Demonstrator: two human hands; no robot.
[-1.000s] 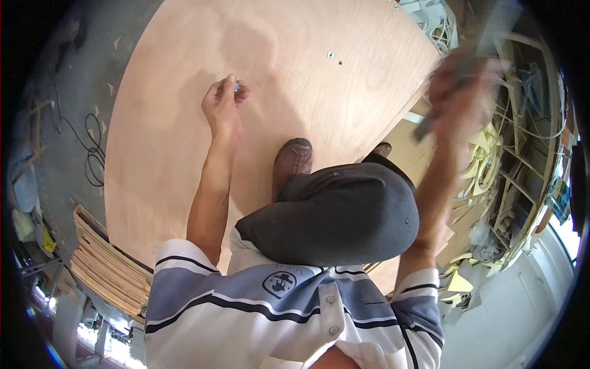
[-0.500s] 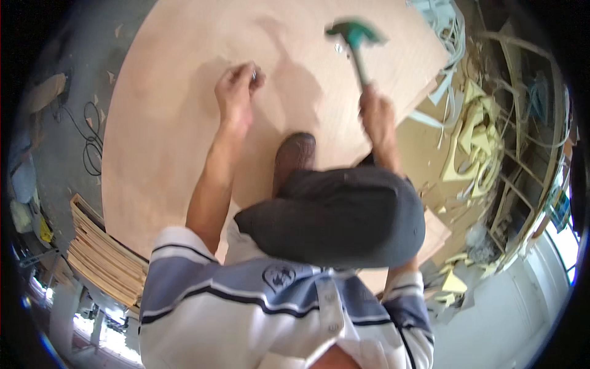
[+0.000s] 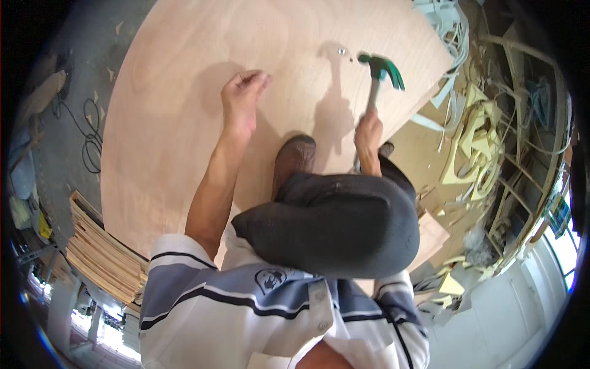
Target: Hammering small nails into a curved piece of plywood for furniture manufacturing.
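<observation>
My right hand (image 3: 369, 136) is wrapped round the handle of a claw hammer (image 3: 382, 66) with a green head, raised over a large pale plywood board (image 3: 178, 55). Left of the hammer head, a small shiny metal piece (image 3: 342, 52) sits on the board, with a tiny dark spot beside it. My left hand (image 3: 239, 101) hovers over the board further left, thumb and fingers pinched together. Whatever those fingers hold, if anything, is hidden. A brown shoe (image 3: 295, 157) rests on the board between my hands, below a bent knee in dark trousers (image 3: 326, 221).
Stacked wooden strips (image 3: 101, 258) stand at the lower left. A black cable (image 3: 91, 144) lies coiled on the grey floor. On the right are yellow foam scraps (image 3: 476, 138), white strips (image 3: 452, 37) and a wooden frame (image 3: 519, 166).
The hammer has moved right and down, its head now seen sharply. My left hand has turned slightly; a shiny bit seen at its fingers before no longer shows.
</observation>
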